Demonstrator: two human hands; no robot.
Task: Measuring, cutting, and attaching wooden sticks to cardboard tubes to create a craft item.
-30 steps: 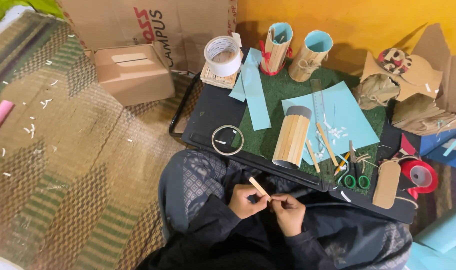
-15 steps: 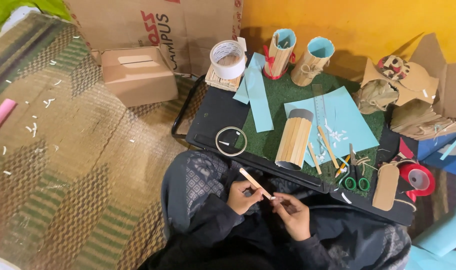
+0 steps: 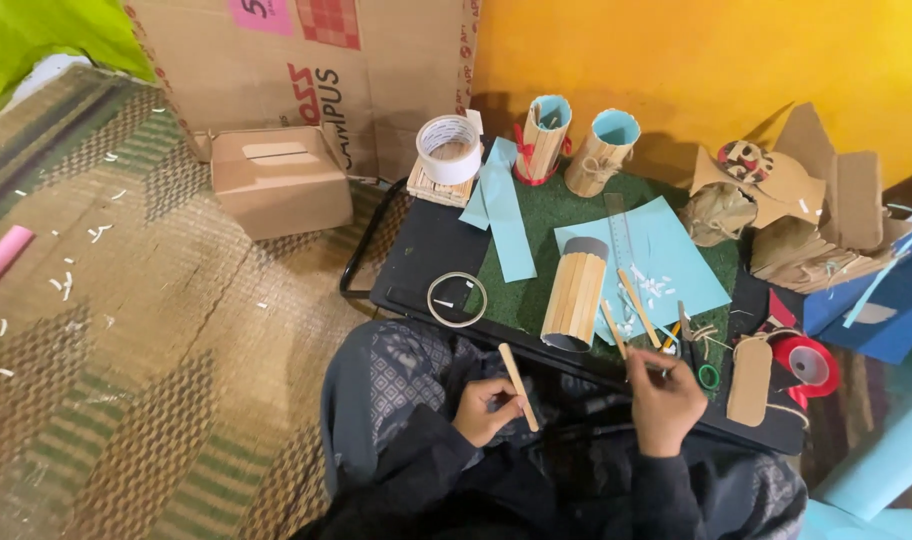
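Note:
My left hand (image 3: pixel 484 411) is over my lap, closed on a flat wooden craft stick (image 3: pixel 517 384) that points up and away from me. My right hand (image 3: pixel 666 401) is at the near edge of the small black table (image 3: pixel 416 262), with its fingers curled by loose wooden sticks (image 3: pixel 637 306) and green-handled scissors (image 3: pixel 707 375). Whether it grips anything is unclear. Just beyond both hands a cylinder clad in wooden sticks (image 3: pixel 574 298) lies on its side on the green mat (image 3: pixel 551 215).
A light blue paper sheet (image 3: pixel 676 262), a clear ruler (image 3: pixel 618 232), a thin tape ring (image 3: pixel 457 299), a white tape roll (image 3: pixel 449 148) and two stick-clad cups (image 3: pixel 546 135) are on the table. A red tape roll (image 3: pixel 806 362) sits right, a cardboard box (image 3: pixel 281 180) left on the mat.
My right hand has let go of the stick and moved right to the table's near edge. My left hand keeps the stick, now more upright.

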